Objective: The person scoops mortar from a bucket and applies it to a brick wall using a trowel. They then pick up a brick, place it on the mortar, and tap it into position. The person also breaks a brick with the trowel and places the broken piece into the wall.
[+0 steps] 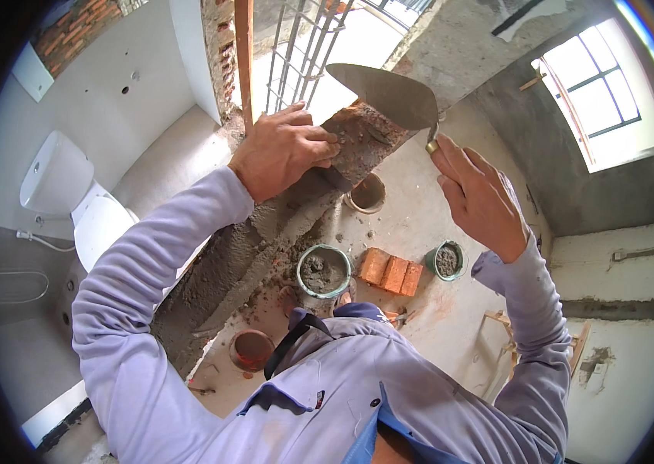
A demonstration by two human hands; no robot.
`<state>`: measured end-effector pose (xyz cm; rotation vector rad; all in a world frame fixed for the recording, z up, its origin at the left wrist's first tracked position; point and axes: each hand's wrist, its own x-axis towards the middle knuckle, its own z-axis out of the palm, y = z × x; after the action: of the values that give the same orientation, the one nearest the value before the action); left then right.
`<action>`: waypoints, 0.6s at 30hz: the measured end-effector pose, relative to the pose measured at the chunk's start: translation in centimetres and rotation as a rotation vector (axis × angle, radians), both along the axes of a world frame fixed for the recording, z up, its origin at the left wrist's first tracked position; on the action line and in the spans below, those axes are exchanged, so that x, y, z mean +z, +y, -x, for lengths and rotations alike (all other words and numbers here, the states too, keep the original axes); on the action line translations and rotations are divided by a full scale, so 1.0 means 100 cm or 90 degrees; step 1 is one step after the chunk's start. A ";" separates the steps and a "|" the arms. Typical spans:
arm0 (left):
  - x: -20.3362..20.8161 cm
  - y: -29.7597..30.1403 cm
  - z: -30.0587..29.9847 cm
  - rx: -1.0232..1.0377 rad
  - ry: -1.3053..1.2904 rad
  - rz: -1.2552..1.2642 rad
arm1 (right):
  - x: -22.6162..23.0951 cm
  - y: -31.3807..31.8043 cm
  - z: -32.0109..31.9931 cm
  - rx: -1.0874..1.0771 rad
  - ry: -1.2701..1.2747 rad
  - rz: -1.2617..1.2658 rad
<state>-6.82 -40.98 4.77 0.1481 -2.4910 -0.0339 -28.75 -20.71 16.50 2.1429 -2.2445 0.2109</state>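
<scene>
My left hand is closed on the left side of a rough, mortar-smeared brick at the far end of a low wall. A thick bed of wet grey mortar runs along the wall's top toward me. In my right hand is the handle of a trowel. Its broad metal blade lies against the far upper edge of the brick, partly overlapping it. The underside of the brick is hidden.
Below on the floor stand a green bucket of mortar, a smaller mortar bucket, several orange bricks and two brown buckets, one near the wall, one closer. Steel bars rise beyond the wall. A toilet is left.
</scene>
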 end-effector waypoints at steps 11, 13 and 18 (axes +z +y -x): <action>0.005 0.006 -0.001 0.021 -0.046 -0.019 | -0.004 -0.002 0.015 0.098 0.023 0.041; 0.007 0.005 0.000 0.020 -0.062 -0.008 | -0.003 0.001 0.015 0.115 0.019 0.049; 0.020 0.002 -0.010 0.017 -0.119 -0.068 | 0.030 0.009 0.020 0.160 -0.092 0.143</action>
<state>-5.84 -40.73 6.81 0.2385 -2.6735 -0.1487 -30.79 -19.83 19.51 2.3426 -1.8987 0.6115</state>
